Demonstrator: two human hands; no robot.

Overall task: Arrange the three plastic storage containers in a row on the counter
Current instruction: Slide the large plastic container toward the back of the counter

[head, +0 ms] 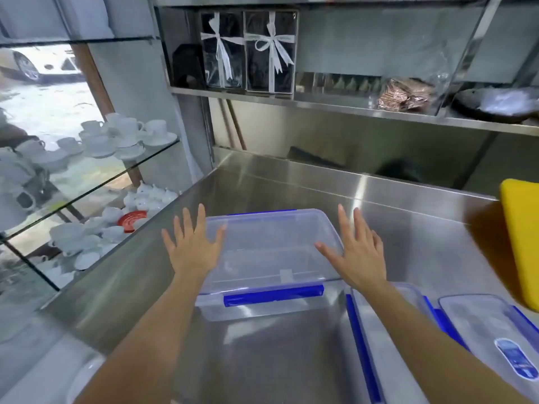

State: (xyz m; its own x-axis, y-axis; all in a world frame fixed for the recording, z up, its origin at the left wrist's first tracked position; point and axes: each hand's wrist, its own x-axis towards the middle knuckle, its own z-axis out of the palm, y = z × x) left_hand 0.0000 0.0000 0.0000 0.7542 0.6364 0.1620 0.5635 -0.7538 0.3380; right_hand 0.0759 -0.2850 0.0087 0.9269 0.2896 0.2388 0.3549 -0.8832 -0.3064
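A steel counter [291,360] fills the near and middle of the scene, with a raised steel back edge at its far side. Above it runs a steel shelf [335,107] carrying two dark boxes [250,51] tied with white ribbon and a clear bag of brown wafers [404,94]. To the left, glass shelves [96,182] hold white cups [122,135] and saucers, and beyond the glass a street with a parked car shows. At the far right a yellow board [522,243] stands on the counter.

The big box [268,258] sits on the counter in the middle, between the two hands. The left hand [192,246] hovers at its left side with fingers spread wide, the thumb over the lid's left edge. The right hand [358,252] is at its right side, also flat and spread, thumb reaching onto the lid's right edge. Neither hand grips anything. Whether the palms touch the box cannot be told.

The big box is clear plastic, rectangular with rounded corners, its clear lid closed and a blue clip [272,295] along its near side. Another blue strip shows at the far edge. To the near right lies a second box [388,345], partly hidden under the right forearm, and just right of it a third box [490,336] with a blue label on its lid. Both have blue clips.
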